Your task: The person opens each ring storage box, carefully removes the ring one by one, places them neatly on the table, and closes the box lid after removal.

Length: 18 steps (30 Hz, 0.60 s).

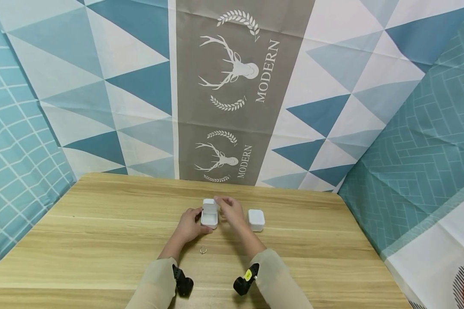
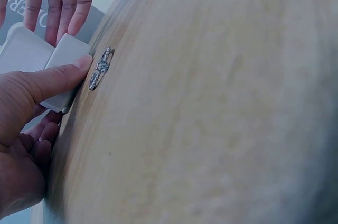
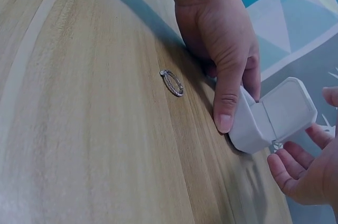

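white ring box [image 1: 209,216], silver ring [image 1: 203,250], light woodgrain table [image 1: 100,240], blue-triangled backdrop [image 1: 131,86].

Both forearms reach forward over the wooden table [image 1: 100,240], sleeves drawn to the wrists. The left hand [image 1: 189,226] lies low on the table, thumb stretched flat, fingers curled behind. The right hand [image 1: 229,211] is raised just beside it, fingers loosely bent, fingertips [image 3: 278,163] pointing toward the left hand.

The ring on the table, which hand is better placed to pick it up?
Probably the right hand. The left hand grips the open box, steadying it, while the right only hovers at the lid with relaxed fingers. The ring lies loose on the table, near both wrists.
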Each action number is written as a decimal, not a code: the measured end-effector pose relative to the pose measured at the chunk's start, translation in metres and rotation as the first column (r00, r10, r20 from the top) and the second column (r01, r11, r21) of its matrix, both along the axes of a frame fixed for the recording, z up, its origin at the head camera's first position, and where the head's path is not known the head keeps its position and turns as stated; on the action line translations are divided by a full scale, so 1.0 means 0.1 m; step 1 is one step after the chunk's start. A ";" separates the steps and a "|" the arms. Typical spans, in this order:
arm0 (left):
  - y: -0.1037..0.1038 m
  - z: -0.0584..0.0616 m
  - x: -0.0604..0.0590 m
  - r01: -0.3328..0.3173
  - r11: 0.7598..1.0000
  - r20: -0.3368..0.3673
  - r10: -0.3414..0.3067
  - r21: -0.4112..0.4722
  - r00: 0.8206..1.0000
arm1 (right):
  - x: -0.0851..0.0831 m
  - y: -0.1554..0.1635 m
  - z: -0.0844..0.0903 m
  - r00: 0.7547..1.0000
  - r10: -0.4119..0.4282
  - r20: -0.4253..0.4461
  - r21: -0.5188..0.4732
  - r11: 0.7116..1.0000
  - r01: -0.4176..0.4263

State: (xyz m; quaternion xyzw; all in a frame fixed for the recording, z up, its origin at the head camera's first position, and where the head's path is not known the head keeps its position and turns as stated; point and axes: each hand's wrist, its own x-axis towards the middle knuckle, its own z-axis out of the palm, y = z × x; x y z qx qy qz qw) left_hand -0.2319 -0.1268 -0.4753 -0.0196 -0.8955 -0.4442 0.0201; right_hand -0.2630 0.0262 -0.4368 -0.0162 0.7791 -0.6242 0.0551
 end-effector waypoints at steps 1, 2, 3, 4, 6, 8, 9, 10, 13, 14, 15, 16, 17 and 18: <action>0.00 0.00 0.00 0.000 1.000 -0.001 0.000 0.000 1.000 | 0.00 0.00 0.00 1.000 0.000 -0.001 -0.001 1.000 0.000; 0.00 0.00 0.00 0.001 1.000 -0.001 -0.001 0.000 1.000 | 0.00 -0.01 0.01 1.000 0.000 -0.001 -0.002 1.000 0.000; 0.00 0.00 0.00 0.001 1.000 -0.002 -0.001 -0.001 1.000 | 0.00 -0.01 0.01 1.000 -0.001 -0.001 -0.002 1.000 0.001; 0.00 0.00 0.00 0.001 1.000 0.001 -0.001 -0.001 1.000 | 0.00 -0.01 0.01 1.000 -0.002 0.000 -0.001 1.000 0.002; 0.00 0.00 0.00 -0.001 1.000 0.008 0.001 -0.001 1.000 | 0.00 -0.01 0.00 1.000 0.002 -0.003 0.002 1.000 -0.002; 0.00 0.01 0.01 -0.004 1.000 0.007 0.004 -0.008 1.000 | 0.00 -0.02 0.00 1.000 0.004 0.000 -0.006 1.000 -0.004; 0.00 0.01 0.01 -0.005 1.000 0.004 0.005 -0.014 1.000 | -0.01 -0.02 -0.01 1.000 0.004 0.001 -0.009 1.000 -0.004; 0.00 0.01 0.01 -0.007 1.000 0.005 0.007 -0.016 1.000 | -0.01 -0.02 -0.01 1.000 0.006 0.001 -0.014 1.000 -0.006; 0.00 0.03 0.01 -0.008 1.000 0.000 0.007 -0.023 1.000 | -0.02 -0.03 -0.01 1.000 0.005 0.003 -0.027 1.000 -0.005; 0.00 0.03 0.01 -0.008 1.000 0.000 0.008 -0.023 1.000 | -0.02 -0.04 -0.01 1.000 0.005 0.001 -0.027 1.000 -0.005; -0.01 0.03 0.02 -0.009 1.000 0.004 0.009 -0.020 1.000 | -0.02 -0.04 -0.01 1.000 0.007 0.001 -0.026 1.000 -0.007; 0.00 0.04 0.02 -0.010 1.000 0.008 0.010 -0.016 1.000 | -0.02 -0.04 -0.01 1.000 0.008 0.000 -0.026 1.000 -0.008; -0.01 0.04 0.01 -0.009 1.000 0.009 0.009 -0.014 1.000 | -0.02 -0.05 -0.01 1.000 0.008 -0.001 -0.026 1.000 -0.008; -0.01 0.04 0.02 -0.010 1.000 0.009 0.010 -0.016 1.000 | -0.02 -0.05 0.00 1.000 0.008 -0.003 -0.025 1.000 -0.008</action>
